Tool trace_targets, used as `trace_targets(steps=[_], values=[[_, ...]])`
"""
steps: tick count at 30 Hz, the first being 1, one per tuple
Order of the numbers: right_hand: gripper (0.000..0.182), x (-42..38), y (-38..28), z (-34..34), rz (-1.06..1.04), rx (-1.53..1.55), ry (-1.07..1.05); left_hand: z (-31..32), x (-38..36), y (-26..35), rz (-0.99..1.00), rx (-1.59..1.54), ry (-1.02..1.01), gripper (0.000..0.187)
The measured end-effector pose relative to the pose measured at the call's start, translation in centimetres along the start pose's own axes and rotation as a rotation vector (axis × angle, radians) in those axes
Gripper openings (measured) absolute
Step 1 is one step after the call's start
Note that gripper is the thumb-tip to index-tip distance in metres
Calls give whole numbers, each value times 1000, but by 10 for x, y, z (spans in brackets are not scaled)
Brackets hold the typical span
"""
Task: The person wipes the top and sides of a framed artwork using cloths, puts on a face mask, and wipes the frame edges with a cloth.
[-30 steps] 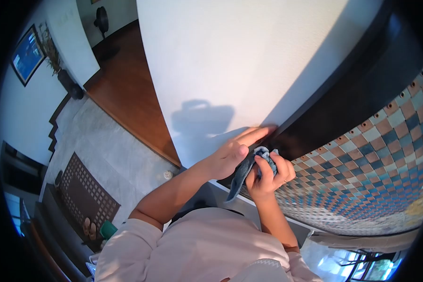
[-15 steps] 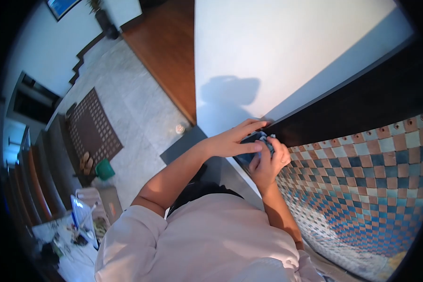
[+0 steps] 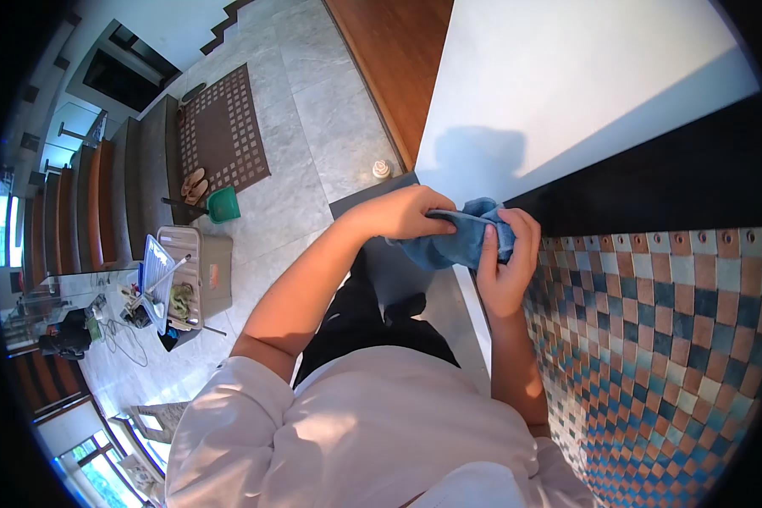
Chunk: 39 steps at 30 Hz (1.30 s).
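Observation:
A blue cloth (image 3: pixel 457 244) hangs bunched between my two hands, in front of my waist. My left hand (image 3: pixel 411 212) pinches its left edge between thumb and curled fingers. Closed on the cloth's right end is my right hand (image 3: pixel 510 267), thumb up and fingers bent around it. Both hands are beside the corner where a white wall (image 3: pixel 593 93) meets a black panel (image 3: pixel 652 161). Some of the cloth is hidden by my fingers.
A woven panel of brown, white and blue squares (image 3: pixel 652 313) runs along my right. On the tiled floor are a small white object (image 3: pixel 381 170), a patterned mat (image 3: pixel 224 127), sandals (image 3: pixel 195 186), a green dustpan (image 3: pixel 223 205) and a plastic bin (image 3: pixel 216 271). Steps (image 3: pixel 127 186) rise at the left.
My left hand, earlier stretched out by the black panel, now grips the cloth. The bunched cloth has been drawn out wider between both hands. The view has turned, showing more floor.

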State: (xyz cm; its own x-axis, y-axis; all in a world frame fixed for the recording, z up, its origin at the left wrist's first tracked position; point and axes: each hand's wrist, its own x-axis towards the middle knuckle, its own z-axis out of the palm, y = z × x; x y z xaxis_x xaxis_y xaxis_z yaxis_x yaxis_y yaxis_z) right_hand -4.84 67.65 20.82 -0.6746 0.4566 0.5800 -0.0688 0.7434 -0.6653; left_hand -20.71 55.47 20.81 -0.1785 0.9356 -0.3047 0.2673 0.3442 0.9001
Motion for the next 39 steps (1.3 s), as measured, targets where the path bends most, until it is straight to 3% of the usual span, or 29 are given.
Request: trace_targets(steps=[5,6,9,12,18,20,23,24,27,29,31,35,39], values=[[30,-30,1,-8,129,56,-107,29,17,-11,52,-229,-1,21],[39,-40,3,-11,212,72,-140,35,25,-15,74,-124,-16,22],[43,-71,19,-7,289,117,-47,57,42,-24,85,-146,-114,18],[41,-102,43,4,474,171,-109,67,56,-44,62,-58,-260,23],[27,-159,73,47,531,51,-6,86,84,-137,472,-87,-238,19],[25,-194,88,77,631,115,-7,95,86,-178,474,-236,-255,18],[23,-243,93,156,555,338,301,114,58,-213,429,-415,-255,13],[21,-244,70,171,647,486,385,118,45,-214,399,-410,-242,13],[19,-247,48,188,496,405,601,122,33,-215,325,-461,-237,15],[23,-249,24,189,495,355,602,121,33,-214,292,-540,-229,16],[23,-253,9,192,518,306,578,111,27,-215,269,-550,-368,17],[18,-275,-4,199,585,448,770,117,25,-231,248,-483,-607,17],[20,-290,-1,190,575,549,821,128,28,-231,225,-345,-660,19]])
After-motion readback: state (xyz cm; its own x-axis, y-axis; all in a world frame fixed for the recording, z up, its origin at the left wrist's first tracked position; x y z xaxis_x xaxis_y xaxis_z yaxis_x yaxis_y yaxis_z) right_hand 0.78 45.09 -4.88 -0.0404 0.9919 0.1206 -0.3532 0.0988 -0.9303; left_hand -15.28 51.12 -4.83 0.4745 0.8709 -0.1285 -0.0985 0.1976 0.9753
